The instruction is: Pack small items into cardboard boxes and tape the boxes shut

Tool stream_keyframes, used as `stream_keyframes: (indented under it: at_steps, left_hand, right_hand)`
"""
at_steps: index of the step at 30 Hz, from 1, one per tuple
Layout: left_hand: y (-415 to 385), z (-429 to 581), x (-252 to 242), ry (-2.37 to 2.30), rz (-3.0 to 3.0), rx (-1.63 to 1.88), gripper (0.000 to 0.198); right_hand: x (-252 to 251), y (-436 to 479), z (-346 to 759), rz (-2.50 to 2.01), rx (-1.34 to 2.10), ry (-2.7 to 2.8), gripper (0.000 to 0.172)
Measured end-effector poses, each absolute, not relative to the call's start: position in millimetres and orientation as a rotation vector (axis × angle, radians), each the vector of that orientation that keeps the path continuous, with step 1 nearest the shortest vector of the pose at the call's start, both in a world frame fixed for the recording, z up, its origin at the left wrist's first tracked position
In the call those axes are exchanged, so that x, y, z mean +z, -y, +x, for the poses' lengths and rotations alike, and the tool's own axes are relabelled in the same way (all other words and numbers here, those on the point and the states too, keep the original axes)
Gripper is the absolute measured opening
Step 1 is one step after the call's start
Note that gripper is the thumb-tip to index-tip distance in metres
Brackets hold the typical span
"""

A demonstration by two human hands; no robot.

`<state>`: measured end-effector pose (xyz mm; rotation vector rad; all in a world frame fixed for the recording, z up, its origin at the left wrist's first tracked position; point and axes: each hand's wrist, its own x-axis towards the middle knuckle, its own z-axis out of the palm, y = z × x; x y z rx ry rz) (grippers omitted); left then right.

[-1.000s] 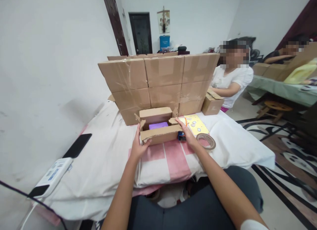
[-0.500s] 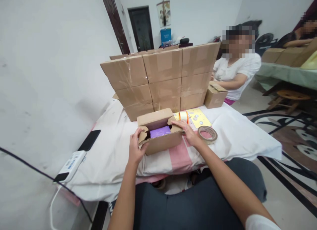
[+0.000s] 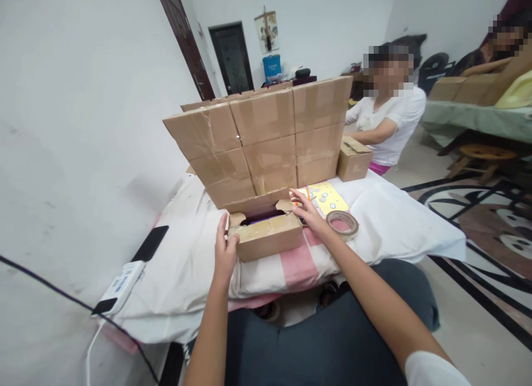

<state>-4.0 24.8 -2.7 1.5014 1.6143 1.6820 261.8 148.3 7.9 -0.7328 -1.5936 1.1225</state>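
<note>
Small cardboard box (image 3: 266,237): sits on the pink-and-white cloth at the near edge of the bench (image 3: 399,231), in front of a wall of stacked boxes (image 3: 266,137). Top flaps partly folded in; a sliver of a purple item (image 3: 261,220) shows through the gap.

Left hand (image 3: 224,252): fingers extended upward and flat against the box's left end, thumb on the front corner; bracing, not clamped around anything.

Right hand (image 3: 306,211): fingers spread, resting on the right side flap, pressing it inward.

Handling, by judgement: corrugated card, light, stiff along edges and corners, soft in the middle of each panel and at the loose flaps. Matte surface, not slippery. Contents look small, so the box probably weighs little. Best held at the two short ends or under the bottom corners; lifting by a flap would bend or tear it.

Nearby: roll of tape (image 3: 342,223) just beside the right wrist; yellow sheet (image 3: 326,196) behind it; phone (image 3: 150,243) and power strip (image 3: 118,286) well apart at the left; another person (image 3: 384,125) seated at the far end with a further box (image 3: 353,159).
</note>
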Motion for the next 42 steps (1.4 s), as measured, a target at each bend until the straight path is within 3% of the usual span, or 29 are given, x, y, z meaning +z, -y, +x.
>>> stream_keyframes:
  at_steps: [3, 8, 13, 20, 26, 30, 36, 39, 42]
  left_hand:
    - [-23.6, -4.6, -3.1, -1.626, 1.547, 1.657, 0.066]
    - [-20.0, 0.9, 15.6, -1.979, 1.843, 1.506, 0.071]
    - [-20.5, 15.9, 38.5, -1.934, 2.378, 1.033, 0.045]
    - [-22.8, 16.2, 36.3, -1.918, 2.547, 0.945, 0.049]
    - [-25.1, 9.9, 29.5, -1.895, 2.641, 0.994, 0.051]
    - [-23.2, 8.6, 24.5, -1.907, 2.709, 0.985, 0.054]
    - [-18.9, 12.4, 18.9, -1.973, 2.647, 1.029, 0.052]
    - [-21.8, 13.7, 19.8, -2.018, 2.578, 1.049, 0.049]
    - [-23.2, 18.5, 27.8, -2.078, 2.535, 1.05, 0.045]
  right_hand:
    - [12.5, -148.0, 262.8, -0.777, 1.03, 1.653, 0.065]
    - [17.8, -149.9, 268.7, -0.699, 0.772, 1.853, 0.031]
    - [21.6, -142.2, 280.4, -0.724, 0.512, 2.071, 0.037]
    - [34.5, -179.3, 345.3, -1.173, 0.246, 1.822, 0.037]
    - [25.5, -238.5, 406.7, -1.701, 0.412, 1.822, 0.023]
    - [2.3, -248.0, 399.8, -1.654, 0.493, 1.9, 0.016]
    - [-5.5, -243.1, 354.6, -1.414, 0.846, 2.015, 0.04]
    - [-2.8, -238.2, 323.3, -1.343, 1.001, 1.988, 0.027]
    - [6.2, -227.3, 303.1, -1.361, 0.921, 1.91, 0.017]
